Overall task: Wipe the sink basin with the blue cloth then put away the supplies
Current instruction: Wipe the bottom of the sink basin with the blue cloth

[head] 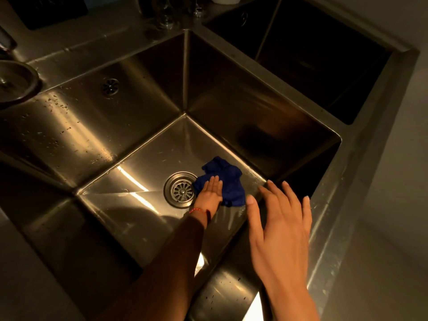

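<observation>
Closest up, the right hand point(281, 230) is held above the sink's near right rim with fingers spread and straight, nothing gripped. Two hands are seen in total. Further down, the left hand point(211, 193) is pressed flat on one blue cloth point(228, 181), fingers straight and together, with a red beaded bracelet point(196, 210) worn at the wrist. That cloth is bunched on the floor of the sink basin point(139, 179), just right of the round drain strainer point(181, 189) and touching its rim. Water droplets are scattered over the left wall, where one small overflow grille point(111, 86) is set. Beyond the divider, a second, darker basin point(324, 66) is seen at upper right. Some clear glasses point(165, 12) are lined up on the table behind, count hard to tell in the dim light.
</observation>
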The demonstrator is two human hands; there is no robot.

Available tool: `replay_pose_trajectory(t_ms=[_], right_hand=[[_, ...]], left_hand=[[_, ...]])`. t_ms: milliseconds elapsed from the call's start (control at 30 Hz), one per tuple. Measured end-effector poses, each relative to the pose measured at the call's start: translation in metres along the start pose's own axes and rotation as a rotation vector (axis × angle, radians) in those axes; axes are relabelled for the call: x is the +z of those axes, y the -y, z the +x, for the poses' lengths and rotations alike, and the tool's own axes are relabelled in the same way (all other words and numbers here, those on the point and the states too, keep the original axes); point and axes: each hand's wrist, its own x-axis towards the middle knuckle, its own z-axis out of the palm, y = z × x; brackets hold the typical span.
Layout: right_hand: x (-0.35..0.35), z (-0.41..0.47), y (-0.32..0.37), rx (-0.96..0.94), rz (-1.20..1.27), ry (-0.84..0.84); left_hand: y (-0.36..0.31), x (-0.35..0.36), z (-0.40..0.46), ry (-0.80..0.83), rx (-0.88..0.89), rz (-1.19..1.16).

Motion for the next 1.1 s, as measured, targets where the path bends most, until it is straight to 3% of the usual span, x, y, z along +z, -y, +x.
replay_pose_trajectory(t_ms=[1100], right_hand=[[0.001,-0.002,0.0,0.018,0.033,-0.092]], left_hand=[[0.006,-0.005,0.001,-0.006,0.007,-0.005]])
